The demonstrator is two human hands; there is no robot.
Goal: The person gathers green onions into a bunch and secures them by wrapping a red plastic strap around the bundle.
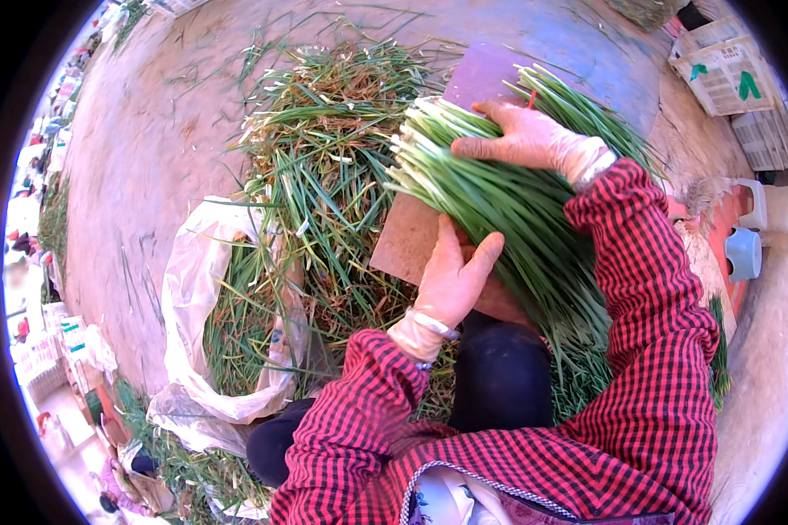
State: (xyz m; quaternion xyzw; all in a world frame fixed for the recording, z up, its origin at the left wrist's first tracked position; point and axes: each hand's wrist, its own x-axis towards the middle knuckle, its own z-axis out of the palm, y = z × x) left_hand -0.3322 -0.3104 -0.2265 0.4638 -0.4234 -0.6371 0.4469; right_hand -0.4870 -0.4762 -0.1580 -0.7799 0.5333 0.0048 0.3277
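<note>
A large loose bunch of garlic chives (pixel 490 188) lies slantwise on a flat board (pixel 404 238), its white cut ends toward the upper left. My right hand (pixel 530 136) rests across the top of the stalks, thumb and fingers apart. Against the bunch's near edge is my left hand (pixel 453 276), thumb spread away from stretched fingers. Both hands seem to wear thin pale gloves. Just beyond my right hand lies a second bunch of chives (pixel 578 101) with a red band near its white ends. What is under the leaves is hidden.
A heap of trimmed leaves and stalks (pixel 324 166) spreads left of the board. Beside it, a white plastic bag (pixel 193 306) gapes with more scraps inside. Printed cartons (pixel 727 74) stand at the far right, near a light-blue plastic piece (pixel 744 254). My knee (pixel 502 372) is close below the board.
</note>
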